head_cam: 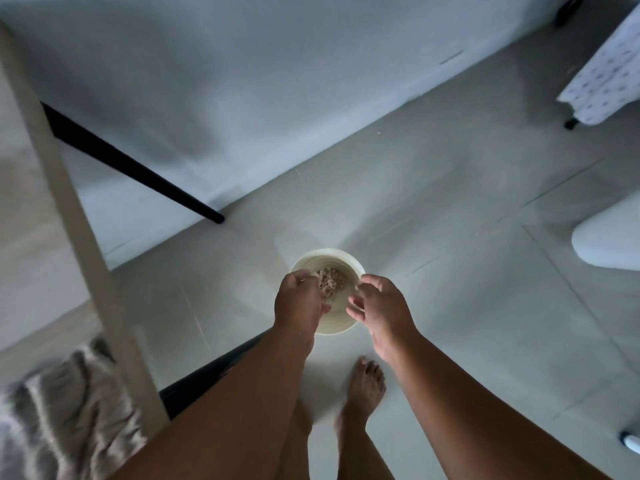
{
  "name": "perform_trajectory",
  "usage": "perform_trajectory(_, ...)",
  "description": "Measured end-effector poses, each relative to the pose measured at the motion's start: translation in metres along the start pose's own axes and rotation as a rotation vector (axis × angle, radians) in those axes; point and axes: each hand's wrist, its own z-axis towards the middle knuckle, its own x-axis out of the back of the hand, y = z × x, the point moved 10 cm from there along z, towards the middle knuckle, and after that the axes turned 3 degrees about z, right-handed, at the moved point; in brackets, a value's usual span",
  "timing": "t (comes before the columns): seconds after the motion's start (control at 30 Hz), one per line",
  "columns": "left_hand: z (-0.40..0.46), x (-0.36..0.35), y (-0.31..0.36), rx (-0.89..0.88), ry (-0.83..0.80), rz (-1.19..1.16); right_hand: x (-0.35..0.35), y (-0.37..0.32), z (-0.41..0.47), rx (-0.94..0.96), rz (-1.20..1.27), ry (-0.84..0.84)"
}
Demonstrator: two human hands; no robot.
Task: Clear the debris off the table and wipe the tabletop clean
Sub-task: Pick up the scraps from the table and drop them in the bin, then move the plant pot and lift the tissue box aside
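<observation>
A round cream bin stands on the pale tiled floor below me. Brownish debris lies inside it. My left hand hovers over the bin's left rim. Its fingers are curled, with bits of debris at the fingertips. My right hand hangs over the right rim with relaxed, slightly bent fingers and holds nothing. The table's light wooden edge runs diagonally down the left side. A grey cloth lies crumpled on the tabletop at the lower left.
Black table legs slant under the table toward the wall. My bare foot stands just behind the bin. A white rounded object sits at the right edge, and a dotted fabric hangs at the upper right.
</observation>
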Motion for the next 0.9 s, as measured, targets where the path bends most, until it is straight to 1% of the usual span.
perform_trajectory(0.17,-0.087,0.028,0.048,-0.049,-0.091,-0.037,0.003,-0.055,-0.079,0.079,-0.073,-0.016)
perform_trajectory(0.27,-0.138,0.056,0.074,-0.081,-0.113,-0.055,-0.009,-0.083,-0.128,0.102,-0.111,-0.062)
perform_trajectory(0.37,-0.185,0.089,0.097,-0.114,-0.111,-0.045,-0.027,-0.109,-0.178,0.125,-0.140,-0.120)
perform_trajectory(0.5,-0.226,0.136,0.120,-0.148,-0.094,-0.053,-0.052,-0.130,-0.232,0.166,-0.195,-0.199)
perform_trajectory(0.67,-0.244,0.206,0.150,-0.314,-0.058,-0.058,-0.087,-0.140,-0.288,0.257,-0.276,-0.327)
perform_trajectory(0.9,-0.236,0.312,0.162,-0.407,0.012,-0.177,-0.140,-0.141,-0.339,0.317,-0.281,-0.405)
